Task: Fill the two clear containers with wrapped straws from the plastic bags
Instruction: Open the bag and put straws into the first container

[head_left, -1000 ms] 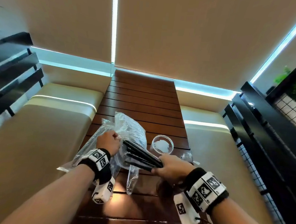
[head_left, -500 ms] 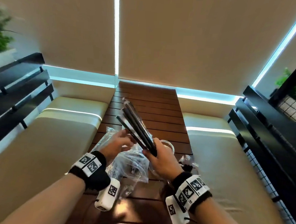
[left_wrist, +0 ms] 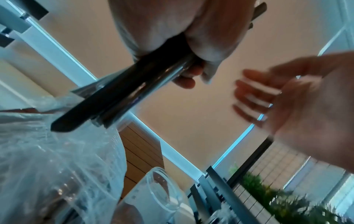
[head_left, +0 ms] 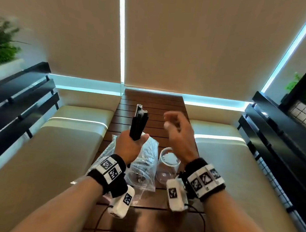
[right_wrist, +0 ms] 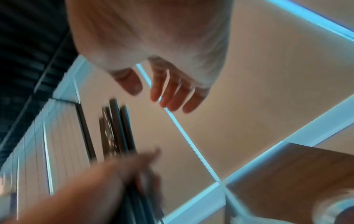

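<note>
My left hand (head_left: 130,143) grips a bundle of black wrapped straws (head_left: 139,123) upright above the table; the left wrist view shows the same bundle (left_wrist: 122,94) running through my curled fingers. My right hand (head_left: 178,134) hovers to the right of the bundle, fingers loosely spread and holding nothing, as the right wrist view also shows (right_wrist: 162,91). A clear container (head_left: 167,165) stands on the table below my right hand and looks empty. Crumpled plastic bags (head_left: 141,167) lie under my left hand, with dark straws inside.
A dark slatted wooden table (head_left: 153,105) runs between two beige cushioned benches (head_left: 65,146). Black railings (head_left: 277,135) line both sides. Beige blinds close the far end. Plants (head_left: 1,40) stand at the upper left and right.
The straw bundle passed from my right hand to my left, which now holds it upright. My right hand let go and drew away to the right.
</note>
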Tool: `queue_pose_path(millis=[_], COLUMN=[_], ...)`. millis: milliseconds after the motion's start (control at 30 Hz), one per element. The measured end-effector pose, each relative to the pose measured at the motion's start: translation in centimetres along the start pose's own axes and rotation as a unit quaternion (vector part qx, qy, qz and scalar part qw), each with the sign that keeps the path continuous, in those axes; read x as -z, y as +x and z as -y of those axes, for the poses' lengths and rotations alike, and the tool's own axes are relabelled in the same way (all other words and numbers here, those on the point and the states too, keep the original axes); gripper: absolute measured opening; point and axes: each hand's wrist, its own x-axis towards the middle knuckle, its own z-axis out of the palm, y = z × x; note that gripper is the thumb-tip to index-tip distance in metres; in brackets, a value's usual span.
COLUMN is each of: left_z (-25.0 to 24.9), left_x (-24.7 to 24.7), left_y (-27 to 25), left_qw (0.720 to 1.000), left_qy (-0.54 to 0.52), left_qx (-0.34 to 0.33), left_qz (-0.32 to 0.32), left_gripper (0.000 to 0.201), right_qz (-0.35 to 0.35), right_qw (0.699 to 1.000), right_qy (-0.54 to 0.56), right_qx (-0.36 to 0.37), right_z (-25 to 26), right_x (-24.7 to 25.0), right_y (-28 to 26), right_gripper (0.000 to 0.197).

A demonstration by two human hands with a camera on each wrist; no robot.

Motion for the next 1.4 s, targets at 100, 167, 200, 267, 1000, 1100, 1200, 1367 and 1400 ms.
queue_pose_path(millis=[100, 167, 200, 267, 1000, 1100, 1200, 1367, 1400], left_z=[-0.2, -0.9, -1.3, -2.3, 4.2, 5.1, 6.2, 7.0, 6.8], left_x=[-1.2, -2.2, -2.6, -3.3, -7.7, -8.8, -10.1, -10.9, -10.8], left_y=[-0.9, -1.4, -1.6, -2.0, -3.9, -6.4, -7.3, -7.2, -7.2], left_qw=[0.997, 0.992, 0.987, 0.974, 0.903, 0.810, 0.774, 0.740, 0.736], left_qy=[0.056, 0.057, 0.070, 0.099, 0.227, 0.302, 0.332, 0.370, 0.380], left_qx=[-0.052, -0.106, -0.133, -0.190, -0.250, -0.325, -0.309, -0.327, -0.331], left_qz=[0.018, 0.048, 0.062, 0.069, 0.265, 0.383, 0.441, 0.456, 0.453], left_gripper=[0.037, 0.026, 0.016, 0.011, 0.020, 0.027, 0.050, 0.058, 0.056], right_qz=[-0.015, 0.083, 0.120, 0.132, -0.155, -0.170, -0.164, -0.125, -0.122], right_qw=[0.997, 0.984, 0.974, 0.965, 0.937, 0.933, 0.929, 0.923, 0.921], right_qy=[-0.035, -0.140, -0.180, -0.222, -0.291, -0.273, -0.277, -0.316, -0.327], right_qx=[0.064, 0.078, 0.072, 0.049, -0.118, -0.160, -0.180, -0.180, -0.173], right_z=[3.6, 3.9, 3.3, 1.8, -5.1, -6.8, -8.0, -9.3, -9.4], right_x=[0.6, -0.7, -1.3, -1.8, 11.9, 11.8, 11.3, 11.3, 11.4], right_y=[2.0, 2.0, 1.7, 1.2, 0.1, -0.6, -1.1, -2.1, -2.1], right_gripper=[0.034, 0.044, 0.043, 0.032, 0.032, 0.031, 0.029, 0.028, 0.028])
